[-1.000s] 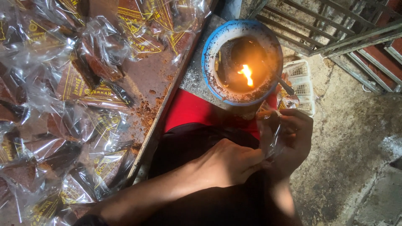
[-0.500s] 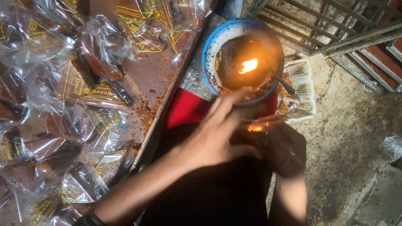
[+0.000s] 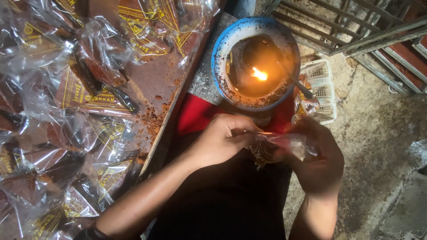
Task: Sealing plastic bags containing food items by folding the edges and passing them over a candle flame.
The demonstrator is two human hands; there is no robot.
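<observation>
A heap of clear plastic packets [image 3: 80, 111] covers the desk [image 3: 155, 84] on the left side of the head view. Each packet is crinkled and glossy, holds a dark reddish-brown filling, and carries a brown label with yellow print. They lie overlapping, some tilted, from the top edge down to the bottom left corner. A bare strip of the desk near its edge is dusted with reddish crumbs.

Past the desk edge stands a round bowl with a blue rim [image 3: 221, 49], and a small flame [image 3: 259, 74] burns inside it above a dark, crusted bottom. Just right of the bowl sits a white plastic basket [image 3: 321, 84] on the rough concrete floor [image 3: 382, 133].

Below the bowl, over a red cloth [image 3: 195, 115], both hands meet on one small clear bag [image 3: 284, 144]. The left hand [image 3: 222, 140] has its grip pinched together on the bag's left end, fingers curled around it. The right hand [image 3: 318, 162] cups the bag from the right and beneath, fingers closed against the plastic. The bag is held stretched between them, near the bowl but apart from the flame.
</observation>
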